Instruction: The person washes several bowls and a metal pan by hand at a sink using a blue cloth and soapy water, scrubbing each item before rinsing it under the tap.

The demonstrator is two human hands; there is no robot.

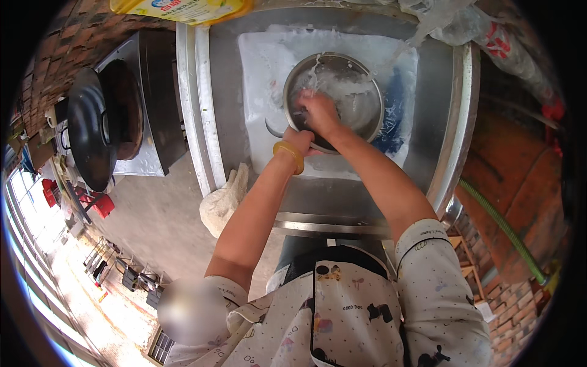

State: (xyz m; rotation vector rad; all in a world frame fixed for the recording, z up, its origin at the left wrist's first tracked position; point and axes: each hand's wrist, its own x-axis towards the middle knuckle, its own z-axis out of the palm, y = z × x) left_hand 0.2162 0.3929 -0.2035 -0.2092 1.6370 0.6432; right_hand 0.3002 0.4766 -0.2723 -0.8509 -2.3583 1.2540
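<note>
A round metal bowl [379, 103] sits inside a stainless steel sink [316, 195], with water splashing in and over it. My left hand [300, 140], below a yellow bangle, grips the bowl's near-left rim. Inside the bowl is my right hand [318, 110], blurred and with its fingers curled; whether it holds anything cannot be told. Around the bowl, whitish, wet water or foam [263, 59] covers the sink's bottom, with a dark blue patch at the right.
A beige cloth [224, 202] hangs over the sink's near-left corner. Yellow detergent packaging [183, 10] and clear plastic bags [472, 27] lie along the far edge. To the left stands a metal stove unit [158, 101] with a black wok [89, 130]. A green hose [504, 229] runs at the right.
</note>
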